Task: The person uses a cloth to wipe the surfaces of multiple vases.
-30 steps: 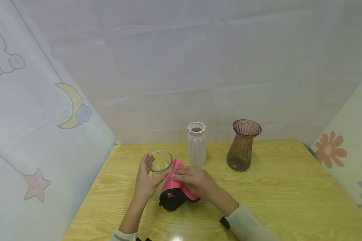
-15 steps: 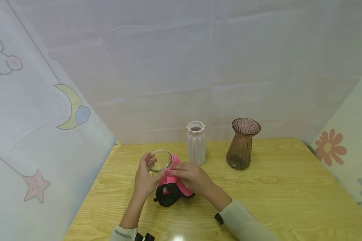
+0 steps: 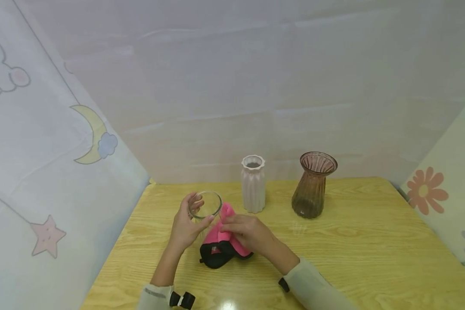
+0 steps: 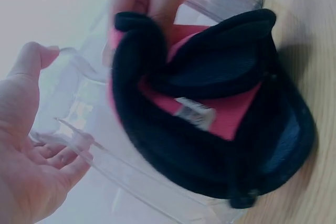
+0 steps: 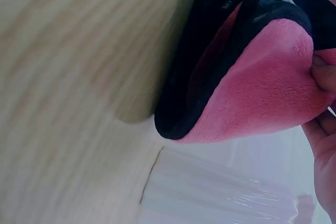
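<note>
Head view: I see the left grip (image 3: 184, 228), fingers and thumb curved around a clear glass vessel (image 3: 211, 207) near its rim. Just right of that grip, the right grip (image 3: 249, 233) pinches a folded pink cloth (image 3: 224, 246) with black edging. Beyond the right grip, a white vase (image 3: 253, 189) stands on the desk (image 3: 352, 258); farther right, a brownish glass vase (image 3: 311, 193).

Smooth glass jar (image 3: 206, 206), fuzzy pink cloth (image 5: 257, 85), shiny white vase (image 3: 253, 189), glossy wood-grain table (image 3: 372, 245)
</note>
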Motion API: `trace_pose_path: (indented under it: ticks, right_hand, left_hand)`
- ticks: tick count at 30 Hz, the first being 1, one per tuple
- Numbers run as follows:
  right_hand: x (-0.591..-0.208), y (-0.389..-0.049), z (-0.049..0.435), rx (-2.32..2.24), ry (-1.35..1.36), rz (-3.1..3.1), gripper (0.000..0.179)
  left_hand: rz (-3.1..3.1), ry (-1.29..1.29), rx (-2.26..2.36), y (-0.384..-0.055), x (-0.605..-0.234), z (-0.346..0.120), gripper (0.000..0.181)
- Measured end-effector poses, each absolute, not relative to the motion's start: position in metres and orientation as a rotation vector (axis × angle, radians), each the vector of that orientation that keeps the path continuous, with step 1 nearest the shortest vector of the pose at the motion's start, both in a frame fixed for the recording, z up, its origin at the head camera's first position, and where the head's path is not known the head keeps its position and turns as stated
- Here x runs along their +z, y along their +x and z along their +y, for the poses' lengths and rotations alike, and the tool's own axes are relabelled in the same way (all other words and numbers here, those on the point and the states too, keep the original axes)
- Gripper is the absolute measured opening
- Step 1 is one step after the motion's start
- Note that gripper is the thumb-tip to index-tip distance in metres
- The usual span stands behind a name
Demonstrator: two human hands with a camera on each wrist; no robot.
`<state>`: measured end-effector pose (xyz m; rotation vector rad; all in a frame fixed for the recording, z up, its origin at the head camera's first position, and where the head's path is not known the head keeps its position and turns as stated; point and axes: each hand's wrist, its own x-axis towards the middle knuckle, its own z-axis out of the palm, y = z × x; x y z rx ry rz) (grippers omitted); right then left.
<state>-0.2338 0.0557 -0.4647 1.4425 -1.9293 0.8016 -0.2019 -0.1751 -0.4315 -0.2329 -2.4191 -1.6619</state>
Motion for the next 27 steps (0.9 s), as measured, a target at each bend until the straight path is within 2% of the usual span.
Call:
trace_pose_path:
  ticks: [15,21,27]
  right_hand:
    - [-0.471,-0.227,0.065,0.673,1.550,-2.166,0.024]
    - [-0.450,-0.223,0.069,0.632,1.493,-1.969,0.032]
    - [-0.439,-0.230,0.057,0.635,1.396,-1.769,0.039]
  left_hand:
    - [-2.426,-0.546,-1.764,-0.213,-0.432,-0.193,0.085]
    - [-2.345,-0.347,-1.772,-0.196,-0.433,-0.180,0.098]
    - [-2.336,-0.150,-1.691,-0.187,-0.431,-0.163,0.096]
